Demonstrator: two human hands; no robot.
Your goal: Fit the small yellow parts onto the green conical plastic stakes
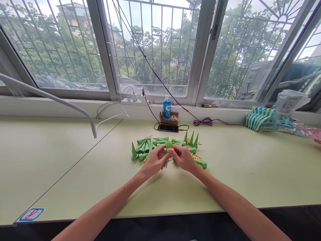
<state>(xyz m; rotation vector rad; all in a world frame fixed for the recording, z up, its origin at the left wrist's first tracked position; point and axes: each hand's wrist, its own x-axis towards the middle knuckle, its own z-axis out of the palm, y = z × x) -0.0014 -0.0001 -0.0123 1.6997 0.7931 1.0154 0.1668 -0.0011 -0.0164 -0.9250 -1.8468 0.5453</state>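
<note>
A green plastic watering spike (168, 145) points tip down between my hands, its ribbed cap on top. My left hand (155, 161) is closed around it from the left, thumb and fingers on its shaft. From the right, my right hand (184, 158) pinches at the shaft just under the cap. A small yellow piece (172, 149) shows at its fingertips, mostly hidden by them. Behind the hands lies a loose pile of similar green spikes (142, 147), some standing point up, among small yellow pieces (197, 156).
Behind the pile, a phone (168, 128) with cables lies before a small cardboard box (177, 117) and a blue bottle (167, 107). Several hangers (262, 118) stand at the back right. A white curved arm (85, 113) reaches over the table (75, 187) at left.
</note>
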